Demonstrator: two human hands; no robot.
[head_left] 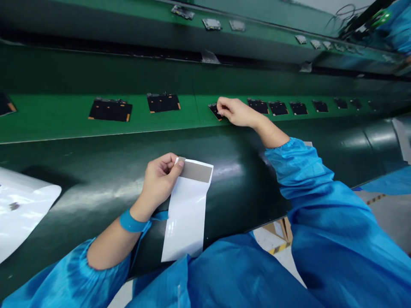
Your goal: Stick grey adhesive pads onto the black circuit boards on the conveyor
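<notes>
My left hand (162, 177) pinches the top left corner of a long white backing sheet (186, 218) between thumb and fingers. A grey-brown strip (196, 171) lies across the top of that sheet. My right hand (233, 112) reaches out to the green belt, with its fingers closed at a flat black panel (214, 110). This panel sits at a slant compared with its neighbours, and my fingers hide its right side. To its left lies another black panel (164, 103) with orange corner patches, and to its right is one more black panel (257, 106).
The green belt (180, 121) carries several more panels in a row. A dark green worktop (105, 158) runs in front of me, with a curled white sheet (25, 205) at its left. Small bagged parts (212, 24) lie on an upper shelf. A person in blue (398, 28) is at far right.
</notes>
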